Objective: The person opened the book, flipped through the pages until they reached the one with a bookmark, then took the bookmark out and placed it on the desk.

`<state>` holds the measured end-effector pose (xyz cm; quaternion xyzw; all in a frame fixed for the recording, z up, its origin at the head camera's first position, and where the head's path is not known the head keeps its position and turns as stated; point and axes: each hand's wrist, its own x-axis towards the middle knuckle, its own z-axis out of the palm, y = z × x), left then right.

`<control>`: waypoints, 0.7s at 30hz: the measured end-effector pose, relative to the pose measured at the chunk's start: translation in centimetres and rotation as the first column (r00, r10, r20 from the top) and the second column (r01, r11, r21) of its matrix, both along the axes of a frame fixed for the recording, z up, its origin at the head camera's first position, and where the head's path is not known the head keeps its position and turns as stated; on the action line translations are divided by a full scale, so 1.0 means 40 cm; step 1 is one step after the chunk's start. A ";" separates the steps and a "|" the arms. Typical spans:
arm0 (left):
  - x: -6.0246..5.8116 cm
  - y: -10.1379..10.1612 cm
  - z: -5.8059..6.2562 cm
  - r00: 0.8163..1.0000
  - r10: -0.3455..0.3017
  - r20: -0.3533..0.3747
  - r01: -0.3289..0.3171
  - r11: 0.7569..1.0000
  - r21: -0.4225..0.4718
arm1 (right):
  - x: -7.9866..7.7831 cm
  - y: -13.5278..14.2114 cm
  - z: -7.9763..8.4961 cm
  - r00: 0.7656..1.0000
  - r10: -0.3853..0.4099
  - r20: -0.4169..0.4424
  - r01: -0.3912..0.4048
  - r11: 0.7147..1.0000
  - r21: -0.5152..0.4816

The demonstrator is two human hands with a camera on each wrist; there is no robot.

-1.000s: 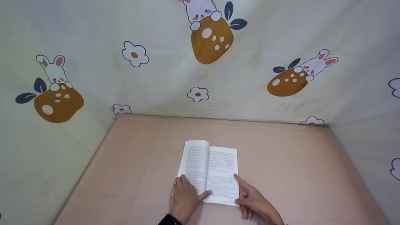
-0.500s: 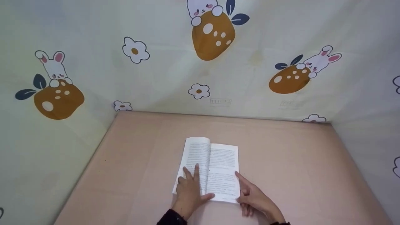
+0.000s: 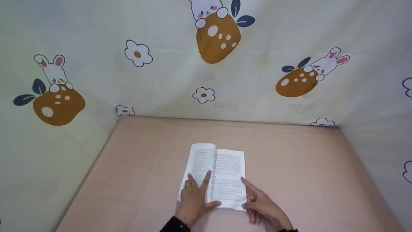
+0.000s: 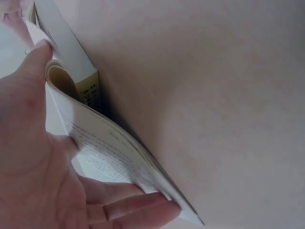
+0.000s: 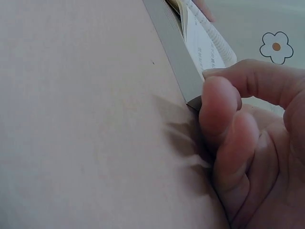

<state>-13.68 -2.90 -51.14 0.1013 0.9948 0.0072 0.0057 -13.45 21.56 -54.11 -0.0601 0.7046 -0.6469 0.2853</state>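
head view: you seem to be holding one book [image 3: 225, 185] open on one table [image 3: 135, 161]; turning a leaf would call for freeing a page edge while pinning the rest. two hands show: your left hand [image 3: 194, 199] presses the left page [image 3: 202, 159], fingers apart, and your right hand [image 3: 265, 206] grips the book's right edge. three printed rabbits [image 3: 325, 66] mark the wall [image 3: 167, 80].

left wrist view: your fingers lie across the page, whose leaves bow near the spine.

right wrist view: your thumb sits at the corner, two fingers curled beside it.
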 end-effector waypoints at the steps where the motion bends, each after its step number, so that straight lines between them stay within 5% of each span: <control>1: 0.002 -0.001 0.000 1.000 -0.002 0.003 0.002 1.000 -0.006 | 0.000 0.000 -0.001 1.000 0.001 -0.001 -0.001 1.000 -0.004; 11: 0.000 -0.007 0.001 0.996 -0.036 0.086 0.034 0.999 0.027 | 0.004 -0.005 -0.009 0.999 -0.037 0.007 0.037 0.999 -0.001; 21: -0.006 -0.021 0.006 0.998 -0.057 0.012 0.055 0.993 0.101 | 0.000 -0.005 -0.012 0.997 -0.032 -0.073 0.035 0.999 0.037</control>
